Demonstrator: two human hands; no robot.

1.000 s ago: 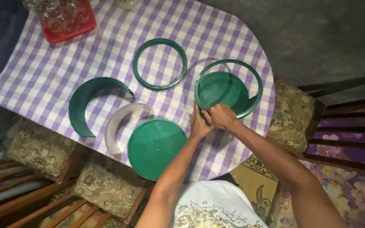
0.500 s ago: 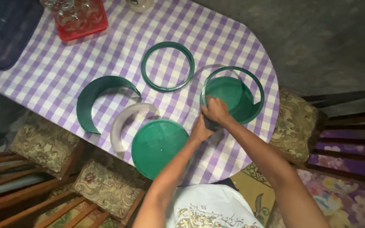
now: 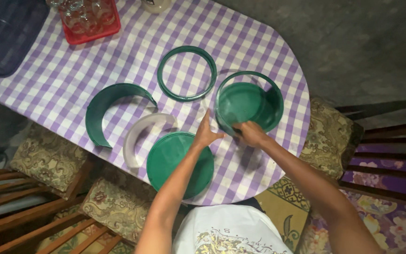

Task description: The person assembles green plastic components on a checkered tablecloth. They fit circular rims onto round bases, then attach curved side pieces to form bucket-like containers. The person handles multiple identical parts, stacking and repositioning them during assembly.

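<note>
Gripping the near rim of the green round container [image 3: 249, 102] w/ my right hand [image 3: 251, 133], fingers closed on the edge where the wall meets the tablecloth. My left hand [image 3: 206, 133] is open, fingers spread & flat against the container's left side, by the clear curved wall there. Container sits upright on the purple-checked tablecloth [image 3: 48, 70], at the right end of the table, green base showing inside.

Just beside my left wrist lies the flat green disc [image 3: 177, 162], partly under my forearm, near the table's front edge. Left of it a white curved strip [image 3: 139, 136], then a dark green curved strip [image 3: 102, 110], both lying on the cloth, apart from each other. A green ring [image 3: 187, 73] lies flat behind the disc, just left of the container, close but I can't tell if touching.

Far corner: red tray [image 3: 90, 21] w/ clear glasses, well apart. Dark blue tray [image 3: 5, 33] at the left edge. Cushioned wooden chairs [image 3: 48, 164] round the table.
</note>
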